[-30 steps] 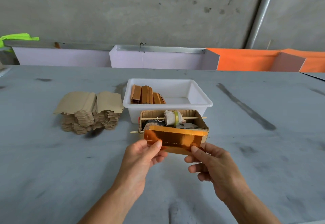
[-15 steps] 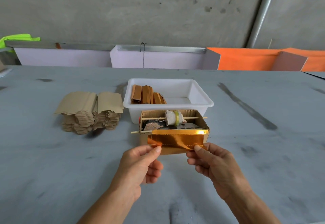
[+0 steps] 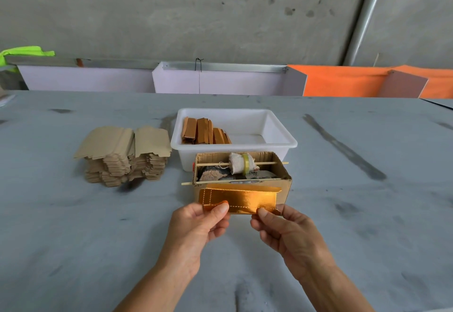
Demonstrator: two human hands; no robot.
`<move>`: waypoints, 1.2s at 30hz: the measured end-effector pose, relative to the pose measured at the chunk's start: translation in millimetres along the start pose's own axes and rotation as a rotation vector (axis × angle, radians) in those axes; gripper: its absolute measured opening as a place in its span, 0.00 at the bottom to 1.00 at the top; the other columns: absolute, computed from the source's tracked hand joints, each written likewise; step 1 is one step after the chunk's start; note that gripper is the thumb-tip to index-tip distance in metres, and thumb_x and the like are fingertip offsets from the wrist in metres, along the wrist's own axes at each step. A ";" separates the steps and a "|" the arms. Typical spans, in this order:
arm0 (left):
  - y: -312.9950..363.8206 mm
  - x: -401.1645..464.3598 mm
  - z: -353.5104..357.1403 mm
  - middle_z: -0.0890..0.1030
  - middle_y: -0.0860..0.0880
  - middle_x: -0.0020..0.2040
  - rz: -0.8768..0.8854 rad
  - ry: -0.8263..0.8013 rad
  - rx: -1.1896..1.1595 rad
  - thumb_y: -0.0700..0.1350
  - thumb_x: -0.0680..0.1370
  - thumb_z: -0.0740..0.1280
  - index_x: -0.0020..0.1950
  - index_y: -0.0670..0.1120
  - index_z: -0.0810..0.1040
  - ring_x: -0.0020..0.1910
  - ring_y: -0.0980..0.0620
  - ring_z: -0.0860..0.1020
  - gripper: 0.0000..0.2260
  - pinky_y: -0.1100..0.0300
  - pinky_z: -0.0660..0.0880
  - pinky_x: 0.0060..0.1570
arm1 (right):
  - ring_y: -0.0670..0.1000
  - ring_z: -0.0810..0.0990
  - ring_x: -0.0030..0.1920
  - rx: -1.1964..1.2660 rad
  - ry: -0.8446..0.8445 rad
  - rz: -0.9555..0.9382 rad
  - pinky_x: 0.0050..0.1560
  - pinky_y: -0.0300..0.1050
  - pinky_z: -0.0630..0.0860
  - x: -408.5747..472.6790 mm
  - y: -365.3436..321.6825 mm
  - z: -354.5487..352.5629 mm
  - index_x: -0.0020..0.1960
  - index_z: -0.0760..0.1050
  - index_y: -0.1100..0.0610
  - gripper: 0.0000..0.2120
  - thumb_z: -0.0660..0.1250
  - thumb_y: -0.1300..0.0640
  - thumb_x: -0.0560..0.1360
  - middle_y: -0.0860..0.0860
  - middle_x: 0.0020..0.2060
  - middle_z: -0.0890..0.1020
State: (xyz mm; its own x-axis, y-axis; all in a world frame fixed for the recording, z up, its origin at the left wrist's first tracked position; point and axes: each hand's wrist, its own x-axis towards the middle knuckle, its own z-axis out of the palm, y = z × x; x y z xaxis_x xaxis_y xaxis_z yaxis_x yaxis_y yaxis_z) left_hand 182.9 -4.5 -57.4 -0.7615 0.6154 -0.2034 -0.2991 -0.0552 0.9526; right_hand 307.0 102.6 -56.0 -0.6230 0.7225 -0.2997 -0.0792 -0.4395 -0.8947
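Pinching a gold card point(image 3: 239, 199) by its lower edge with left hand point(image 3: 196, 226) and right hand point(image 3: 289, 233), above the counter point(image 3: 98, 238). Hiding much of the cardboard box point(image 3: 284, 189) front behind it. Hard to make out the box's jumbled contents.

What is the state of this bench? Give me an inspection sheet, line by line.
Surface: grey table, dark smears.
Job's things: gold card blank, held in front of the cardboard box; folded pieces in the white tub; stack of brown blanks to its left.
Clutter: spool on a stick and scraps in the cardboard box.
Hands: left hand and right hand each pinch the blank's lower edge.
Cables: thin dark wire on the back panel.
Surroundings: concrete wall, pipe, orange panel, green cloth.
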 end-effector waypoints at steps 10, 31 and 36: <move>-1.4 4.4 -2.3 0.81 0.45 0.27 0.091 0.098 0.064 0.36 0.69 0.74 0.35 0.38 0.80 0.24 0.54 0.77 0.05 0.63 0.77 0.27 | 0.52 0.83 0.34 0.071 -0.027 0.058 0.30 0.38 0.78 7.2 6.3 2.7 0.44 0.76 0.67 0.05 0.69 0.69 0.69 0.62 0.36 0.81; -2.6 8.9 7.0 0.84 0.49 0.34 0.207 0.156 -0.106 0.26 0.67 0.71 0.50 0.48 0.73 0.32 0.52 0.81 0.21 0.65 0.76 0.28 | 0.53 0.83 0.31 0.240 0.122 -0.123 0.31 0.38 0.79 2.2 8.9 21.5 0.61 0.69 0.56 0.26 0.69 0.75 0.69 0.60 0.33 0.79; -6.2 7.8 11.5 0.82 0.48 0.31 0.150 0.136 -0.084 0.29 0.65 0.74 0.44 0.43 0.78 0.31 0.49 0.78 0.13 0.59 0.76 0.31 | 0.52 0.84 0.33 0.237 0.113 -0.131 0.31 0.39 0.78 1.1 15.1 25.5 0.61 0.69 0.58 0.24 0.69 0.73 0.69 0.55 0.32 0.82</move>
State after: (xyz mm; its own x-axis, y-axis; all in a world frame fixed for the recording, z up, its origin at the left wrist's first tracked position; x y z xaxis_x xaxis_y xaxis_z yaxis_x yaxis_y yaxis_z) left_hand 185.4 9.6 -62.3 -0.8702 0.4835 -0.0948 -0.2191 -0.2073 0.9534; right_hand 285.3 83.1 -61.5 -0.5060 0.8304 -0.2332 -0.3415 -0.4411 -0.8300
